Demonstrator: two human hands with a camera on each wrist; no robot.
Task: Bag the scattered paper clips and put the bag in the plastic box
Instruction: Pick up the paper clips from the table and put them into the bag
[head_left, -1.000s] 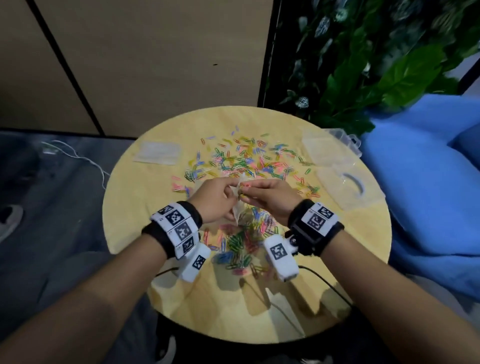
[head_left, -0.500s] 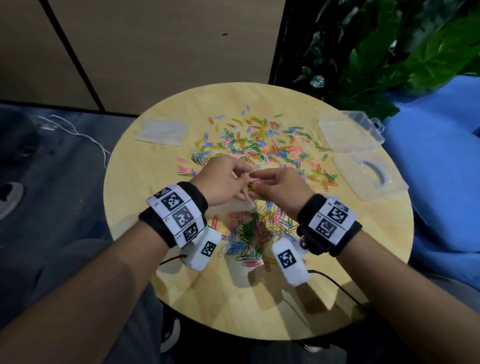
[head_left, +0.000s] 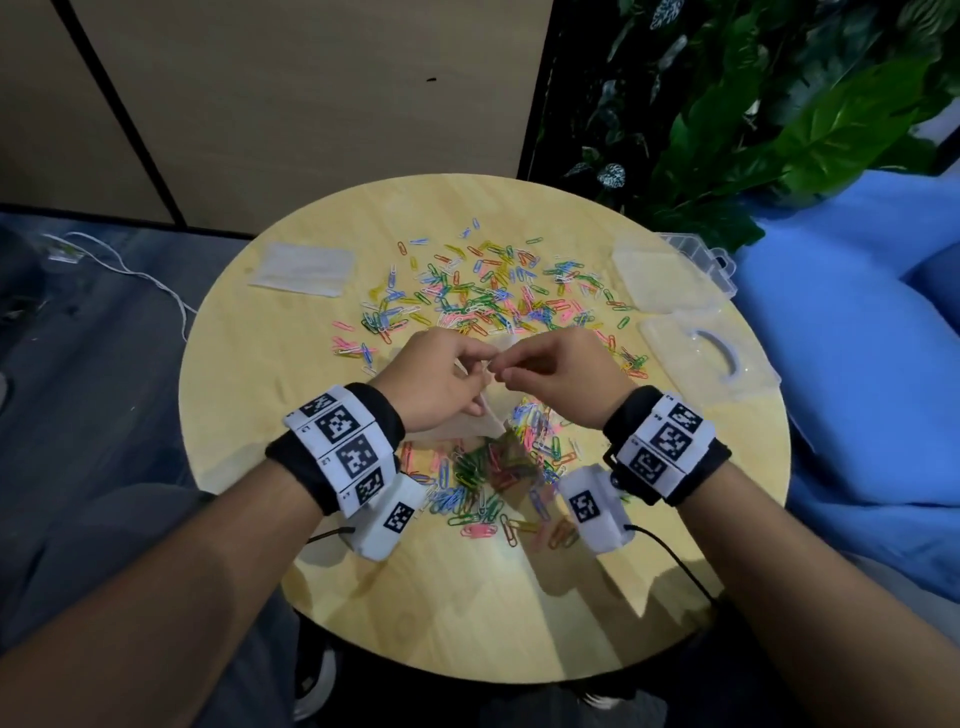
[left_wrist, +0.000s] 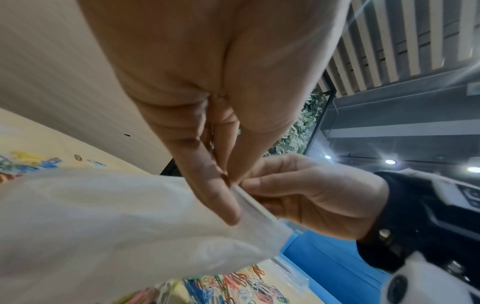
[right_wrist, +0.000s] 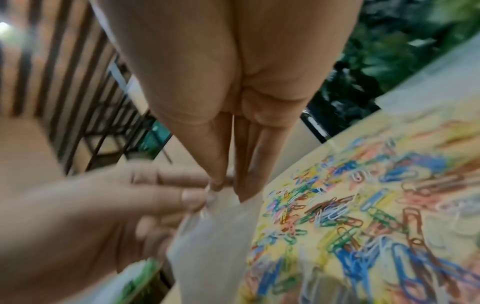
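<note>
Bag (head_left: 480, 415), thin translucent plastic, limp, held above the desk (head_left: 311, 597) centre. My left hand (head_left: 436, 382) pinches its top edge; my right hand (head_left: 558, 376) pinches the same edge just beside it. I judge the mouth is being worked open. Paper clips (head_left: 483, 296), small bent wire in many colours, lie loose on the desk beyond and below the bag. Plastic box (head_left: 670, 278), clear and rigid, sits right of the bag near the rim. Risk: slick film slipping from the pinch, mouth not parting.

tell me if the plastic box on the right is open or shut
Open: the plastic box lies with its lid swung flat on the table.
</note>
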